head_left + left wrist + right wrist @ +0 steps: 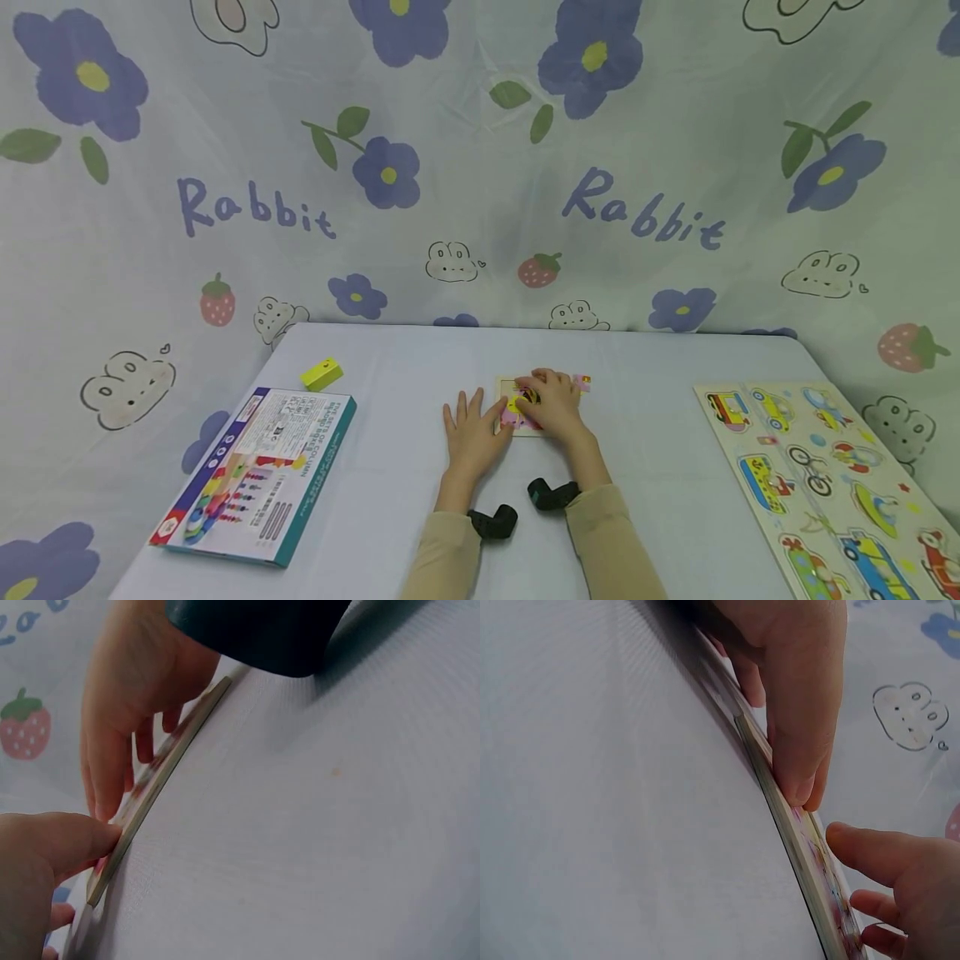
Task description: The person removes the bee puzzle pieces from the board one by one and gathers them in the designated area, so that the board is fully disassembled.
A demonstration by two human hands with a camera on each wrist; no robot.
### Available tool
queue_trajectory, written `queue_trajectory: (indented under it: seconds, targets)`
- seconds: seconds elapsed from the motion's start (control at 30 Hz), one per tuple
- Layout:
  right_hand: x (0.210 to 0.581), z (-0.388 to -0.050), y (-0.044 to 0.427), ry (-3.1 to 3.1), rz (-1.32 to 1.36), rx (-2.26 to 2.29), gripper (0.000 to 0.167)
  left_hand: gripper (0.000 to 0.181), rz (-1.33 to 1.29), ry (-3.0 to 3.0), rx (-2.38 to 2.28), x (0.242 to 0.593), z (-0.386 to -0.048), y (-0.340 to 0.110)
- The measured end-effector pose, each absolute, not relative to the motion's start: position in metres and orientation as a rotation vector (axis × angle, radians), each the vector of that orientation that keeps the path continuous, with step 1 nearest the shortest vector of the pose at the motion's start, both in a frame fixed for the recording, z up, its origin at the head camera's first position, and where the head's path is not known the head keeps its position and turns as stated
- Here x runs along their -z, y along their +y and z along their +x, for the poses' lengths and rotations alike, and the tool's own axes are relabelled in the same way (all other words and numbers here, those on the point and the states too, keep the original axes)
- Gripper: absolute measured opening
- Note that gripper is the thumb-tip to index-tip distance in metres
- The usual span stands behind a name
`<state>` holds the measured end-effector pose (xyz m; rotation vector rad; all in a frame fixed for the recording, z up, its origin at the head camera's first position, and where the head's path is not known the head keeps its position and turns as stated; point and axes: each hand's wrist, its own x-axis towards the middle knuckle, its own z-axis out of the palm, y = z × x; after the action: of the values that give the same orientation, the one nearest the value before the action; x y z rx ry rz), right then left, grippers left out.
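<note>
Puzzle board of thin pale wood, pink and yellow on its face, lies mid-table between both palms

Farthest left on the white-covered table lies a flat cardboard box with a teal side and a purple strip, printed with colourful toys. A bright yellow oblong block sits just beyond its far edge. Then comes the left hand, its fingers straight and spread apart, its thumb touching the puzzle board's edge; a black wrist-worn camera shows at the beige cuff. The puzzle board comes next, partly covered. The right hand arches over it, fingers bent, thumb and fingertips close together on its face; whether they pinch a piece, I cannot tell. Past those knuckles peeks a small pink patch. Well apart, at far right, lies a large cream board with vehicle pictures.
</note>
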<state>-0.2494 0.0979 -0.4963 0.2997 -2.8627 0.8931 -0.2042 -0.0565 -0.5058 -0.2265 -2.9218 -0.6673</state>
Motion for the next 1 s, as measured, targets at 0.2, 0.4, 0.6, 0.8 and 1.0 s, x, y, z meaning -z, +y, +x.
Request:
queue_trajectory:
  seconds: [0.2, 0.4, 0.6, 0.8, 1.0]
  targets:
    - [0.4997, -0.2497, 0.0965, -2.922, 0.324, -0.793, 0.039, 0.045, -0.231, -2.919, 0.689, 0.5058, -0.2041, -0.0569]
    - [0.5002, -0.2485, 0.0953, -2.933, 0.315, -0.786, 0.038, 0.045, -0.234, -2.913, 0.692, 0.5063, -0.2043, -0.0568]
    - [0.5001, -0.2482, 0.0952, -2.903, 0.308, -0.844, 0.035, 0.045, -0.237, -2.909, 0.676, 0.5065, -0.2044, -0.0568]
    - [0.5005, -0.2495, 0.0957, -2.88, 0.288, -0.873, 0.033, 0.045, -0.237, -2.907, 0.665, 0.5056, -0.2039, -0.0568]
    - [0.5002, -0.2508, 0.0955, -2.831, 0.27, -0.872, 0.024, 0.044, -0.231, -2.91, 0.672, 0.5053, -0.2035, -0.0567]
